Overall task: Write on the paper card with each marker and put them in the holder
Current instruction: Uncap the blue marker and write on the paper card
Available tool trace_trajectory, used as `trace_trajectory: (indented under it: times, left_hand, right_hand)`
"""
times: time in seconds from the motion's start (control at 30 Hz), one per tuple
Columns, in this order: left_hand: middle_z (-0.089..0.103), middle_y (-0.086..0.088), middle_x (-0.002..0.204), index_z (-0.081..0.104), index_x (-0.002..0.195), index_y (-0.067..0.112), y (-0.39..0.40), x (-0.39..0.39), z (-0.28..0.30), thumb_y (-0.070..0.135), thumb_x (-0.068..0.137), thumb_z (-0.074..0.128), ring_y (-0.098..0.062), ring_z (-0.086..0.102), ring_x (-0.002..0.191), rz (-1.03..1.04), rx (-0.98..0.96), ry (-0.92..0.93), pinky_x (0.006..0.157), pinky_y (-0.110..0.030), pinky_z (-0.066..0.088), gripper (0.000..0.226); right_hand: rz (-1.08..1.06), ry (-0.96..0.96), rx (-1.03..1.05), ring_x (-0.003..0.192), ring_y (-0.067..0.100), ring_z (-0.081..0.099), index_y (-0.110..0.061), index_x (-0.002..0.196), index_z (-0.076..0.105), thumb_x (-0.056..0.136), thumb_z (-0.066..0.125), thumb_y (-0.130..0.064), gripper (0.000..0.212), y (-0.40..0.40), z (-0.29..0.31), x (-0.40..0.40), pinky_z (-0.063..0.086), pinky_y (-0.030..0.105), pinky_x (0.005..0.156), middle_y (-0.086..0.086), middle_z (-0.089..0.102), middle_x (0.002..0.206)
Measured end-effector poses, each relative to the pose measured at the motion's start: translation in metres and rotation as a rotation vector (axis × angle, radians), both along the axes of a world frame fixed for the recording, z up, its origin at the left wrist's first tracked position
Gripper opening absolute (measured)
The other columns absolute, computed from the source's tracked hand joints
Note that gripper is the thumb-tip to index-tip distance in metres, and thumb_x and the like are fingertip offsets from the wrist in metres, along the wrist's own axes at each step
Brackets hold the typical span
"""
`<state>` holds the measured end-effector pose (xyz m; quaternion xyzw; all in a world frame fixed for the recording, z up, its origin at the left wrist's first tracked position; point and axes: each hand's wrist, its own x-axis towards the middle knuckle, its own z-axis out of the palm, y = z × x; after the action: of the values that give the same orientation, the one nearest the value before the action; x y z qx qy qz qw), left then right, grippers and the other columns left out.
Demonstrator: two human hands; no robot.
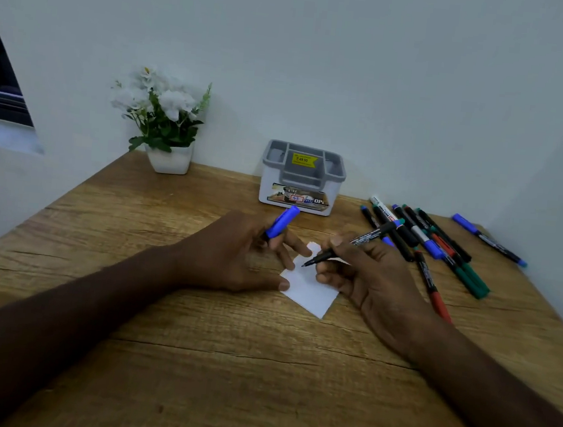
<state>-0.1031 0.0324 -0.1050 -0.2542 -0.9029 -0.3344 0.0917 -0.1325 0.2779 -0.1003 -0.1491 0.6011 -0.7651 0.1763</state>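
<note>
A small white paper card [310, 292] lies on the wooden table [224, 362] between my hands. My right hand [367, 273] grips an uncapped black marker [367, 237], its tip touching the card's upper part. My left hand [245, 254] rests on the card's left edge and pinches the marker's blue cap [282, 222] between its fingers. The grey and white holder [300, 177] stands at the back against the wall, its compartments showing no markers. A pile of several markers [435, 245] lies to the right of my right hand.
A white pot of white flowers [165, 123] stands at the back left. One blue-capped marker [487, 238] lies apart at the far right near the side wall. The table's right edge runs close past the marker pile.
</note>
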Motion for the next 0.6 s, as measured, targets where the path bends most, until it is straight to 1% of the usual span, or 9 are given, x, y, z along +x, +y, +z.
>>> trace_trajectory:
  times: [0.03,0.1,0.13,0.23,0.3,0.4,0.47,0.53,0.6]
  left_hand:
    - [0.071,0.018,0.118,0.059,0.087,0.032,0.001,0.000,0.000,0.049,0.077,0.088,-0.004,0.066,0.110,0.020,-0.032,-0.003,0.095,-0.029,0.054,0.036]
    - [0.068,0.012,0.118,0.052,0.088,0.036,0.000,-0.001,0.000,0.061,0.076,0.083,-0.011,0.062,0.111,0.034,-0.095,-0.052,0.094,-0.045,0.053,0.042]
    - [0.067,0.010,0.120,0.051,0.089,0.037,0.000,-0.001,0.000,0.065,0.076,0.081,-0.013,0.062,0.113,0.032,-0.099,-0.072,0.095,-0.047,0.053,0.043]
    - [0.067,0.012,0.122,0.053,0.094,0.038,-0.001,-0.001,0.000,0.066,0.077,0.079,-0.011,0.062,0.115,0.033,-0.083,-0.093,0.096,-0.046,0.053,0.042]
    - [0.068,0.016,0.121,0.055,0.096,0.034,-0.003,-0.003,-0.001,0.058,0.081,0.080,-0.007,0.063,0.115,0.018,-0.070,-0.101,0.098,-0.039,0.054,0.038]
    - [0.066,0.030,0.126,0.057,0.100,0.023,-0.008,-0.007,-0.003,0.038,0.089,0.081,0.009,0.059,0.121,-0.039,-0.040,-0.139,0.098,-0.007,0.044,0.030]
    - [0.062,0.036,0.129,0.061,0.107,0.019,-0.010,-0.008,-0.003,0.034,0.090,0.080,0.014,0.056,0.121,-0.054,-0.044,-0.137,0.097,-0.002,0.039,0.030]
    - [0.058,0.045,0.120,0.059,0.108,0.028,-0.010,-0.007,-0.003,0.038,0.089,0.081,0.016,0.056,0.114,-0.033,-0.069,-0.098,0.090,0.000,0.038,0.030]
    - [0.058,0.039,0.108,0.054,0.100,0.034,-0.011,-0.006,-0.004,0.043,0.089,0.080,0.010,0.055,0.106,-0.009,-0.119,-0.068,0.082,-0.002,0.037,0.029]
  right_hand:
    - [0.020,0.020,0.035,0.073,0.019,0.077,-0.012,0.081,0.084,0.083,0.078,-0.015,0.007,0.000,0.000,0.000,0.067,0.027,0.071,0.013,0.081,0.088]
    - [0.038,0.095,0.126,0.074,0.021,0.074,-0.013,0.081,0.082,0.085,0.079,0.002,0.016,-0.001,0.001,-0.001,0.065,0.027,0.073,0.013,0.078,0.082]
    - [0.036,0.141,0.178,0.072,0.020,0.072,-0.015,0.079,0.081,0.085,0.078,0.003,0.019,-0.004,0.003,-0.001,0.064,0.027,0.072,0.012,0.076,0.078]
    - [0.011,0.274,0.269,0.067,0.017,0.071,-0.014,0.076,0.080,0.078,0.073,-0.010,0.009,-0.013,0.007,0.000,0.060,0.024,0.067,0.012,0.078,0.076]
    - [0.008,0.344,0.319,0.071,0.020,0.075,-0.012,0.077,0.080,0.082,0.075,-0.006,0.009,-0.015,0.006,0.000,0.062,0.027,0.071,0.015,0.080,0.081]
    - [0.012,0.457,0.429,0.083,0.023,0.077,-0.016,0.076,0.081,0.081,0.077,0.004,0.020,-0.012,0.000,0.002,0.061,0.028,0.075,0.007,0.080,0.082]
    - [0.012,0.500,0.484,0.082,0.013,0.076,-0.020,0.076,0.083,0.079,0.079,0.003,0.024,-0.010,-0.003,0.003,0.058,0.019,0.072,-0.002,0.081,0.082]
    - [-0.010,0.554,0.532,0.081,0.005,0.076,-0.025,0.077,0.084,0.080,0.079,0.002,0.027,-0.010,-0.005,0.004,0.056,0.013,0.070,-0.010,0.082,0.083]
    - [-0.032,0.592,0.566,0.077,0.003,0.075,-0.026,0.079,0.084,0.081,0.080,-0.003,0.023,-0.011,-0.006,0.004,0.056,0.013,0.068,-0.014,0.081,0.082]
